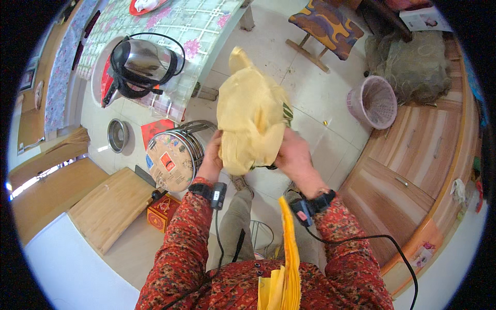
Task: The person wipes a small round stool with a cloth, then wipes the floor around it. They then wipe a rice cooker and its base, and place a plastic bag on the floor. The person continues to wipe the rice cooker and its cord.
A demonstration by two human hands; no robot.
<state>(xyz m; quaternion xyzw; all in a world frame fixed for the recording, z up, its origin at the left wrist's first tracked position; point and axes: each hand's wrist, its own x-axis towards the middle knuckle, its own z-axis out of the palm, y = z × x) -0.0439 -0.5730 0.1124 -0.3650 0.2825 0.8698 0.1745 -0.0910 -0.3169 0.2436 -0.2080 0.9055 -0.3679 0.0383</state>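
Note:
In front of my legs I hold up a pale yellow cloth or soft bag (pixel 250 112), bunched and puffed out. A dark green print shows on its right side, and a narrow flap stands up at its far end. My left hand (pixel 212 157) grips its left edge, the fingers partly hidden behind the fabric. On the opposite edge my right hand (pixel 292 153) has hold of it, slightly blurred. Something dark peeks out under the near edge, too covered to name. Close to my chest is a bundle of folded yellow sheets (pixel 288 255), touched by neither hand.
Left of me are a round-topped metal stool (pixel 170 162), a wooden board (pixel 112 207) and a metal bowl (pixel 118 135). An electric kettle (pixel 143 66) stands on a table with a flowered cover (pixel 201 23). Rightward are a plastic basket (pixel 372 102), a wooden cabinet (pixel 407 170) and a cushioned stool (pixel 327 27).

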